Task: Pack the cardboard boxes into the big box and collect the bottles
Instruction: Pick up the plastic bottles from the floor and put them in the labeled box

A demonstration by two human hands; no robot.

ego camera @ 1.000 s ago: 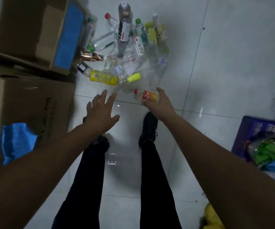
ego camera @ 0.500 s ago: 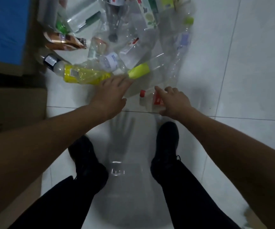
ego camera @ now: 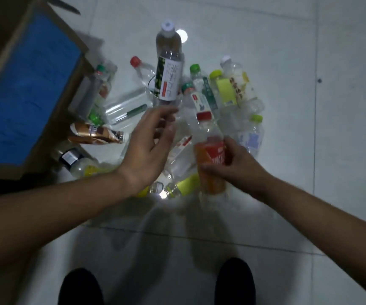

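— Left side? Cardboard box (ego camera: 23,84) cut off by frame; left hand (ego camera: 149,148) blurred, grip spread, holding nothing.
— Right? Right hand (ego camera: 232,166) clamped on orange-labelled, red-capped bottle (ego camera: 210,155), raised over floor (ego camera: 309,150) bottle pile (ego camera: 199,100).

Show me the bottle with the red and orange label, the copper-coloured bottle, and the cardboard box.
red and orange bottle (ego camera: 210,157), head view, on its label
copper-coloured bottle (ego camera: 94,134), head view, mid-body
cardboard box (ego camera: 27,89), head view, blue panel

Single head-worn wide-angle view, looking steeply down, close over pile of bottles (ego camera: 191,119) on tiled floor (ego camera: 309,106)
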